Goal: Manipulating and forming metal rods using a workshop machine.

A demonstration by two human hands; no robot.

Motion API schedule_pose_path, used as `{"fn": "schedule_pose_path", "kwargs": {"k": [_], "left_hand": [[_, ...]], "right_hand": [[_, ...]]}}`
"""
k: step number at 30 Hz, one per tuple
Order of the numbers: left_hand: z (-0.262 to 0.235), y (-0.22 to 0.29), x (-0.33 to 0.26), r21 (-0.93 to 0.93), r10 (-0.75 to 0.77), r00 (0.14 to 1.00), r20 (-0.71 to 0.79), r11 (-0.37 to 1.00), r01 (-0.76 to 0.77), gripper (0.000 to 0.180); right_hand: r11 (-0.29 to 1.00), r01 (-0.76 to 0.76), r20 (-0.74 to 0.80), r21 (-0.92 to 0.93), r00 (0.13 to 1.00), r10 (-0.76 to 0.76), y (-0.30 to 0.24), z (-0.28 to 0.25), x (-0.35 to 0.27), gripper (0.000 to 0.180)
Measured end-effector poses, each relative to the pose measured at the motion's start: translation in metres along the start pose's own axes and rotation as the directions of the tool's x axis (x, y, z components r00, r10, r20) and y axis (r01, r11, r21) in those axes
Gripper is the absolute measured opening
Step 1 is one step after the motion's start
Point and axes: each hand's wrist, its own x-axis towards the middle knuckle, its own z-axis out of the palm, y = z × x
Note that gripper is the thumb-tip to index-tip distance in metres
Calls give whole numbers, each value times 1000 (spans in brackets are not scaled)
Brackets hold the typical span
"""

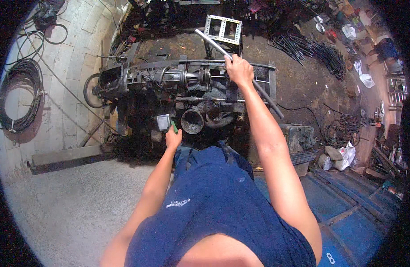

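My right hand (239,70) is stretched out and closed around a long grey metal pipe (212,42) that slants from the upper left down to the right over a dark, greasy machine frame (178,84). My left hand (173,138) is lower, near my body, gripping a green-handled tool with a flat shiny metal head (163,122). That head sits just left of a dark round pipe opening (192,121) on the machine. My blue shirt fills the lower middle of the view.
A perforated metal bracket frame (223,29) stands behind the machine. Coiled black cable (19,95) lies on the pale paving at left. A heap of black rods (311,51) sits at the upper right. Blue steel panels (347,209) lie at the lower right, beside a grey metal box (299,138).
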Motion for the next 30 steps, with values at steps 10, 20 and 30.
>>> {"fn": "schedule_pose_path", "kwargs": {"k": [10,20,30], "left_hand": [[-6,4,-5,-22,5,1000,12,1000,-5,57],[-3,7,-4,-22,23,1000,-14,999,-23,57],[2,5,0,2,-26,1000,5,1000,26,55]], "right_hand": [[980,187,171,63,966,-195,18,-2,10,43],[976,156,73,149,983,-168,28,2,9,48],[988,133,101,78,985,-141,14,-7,6,49]]}}
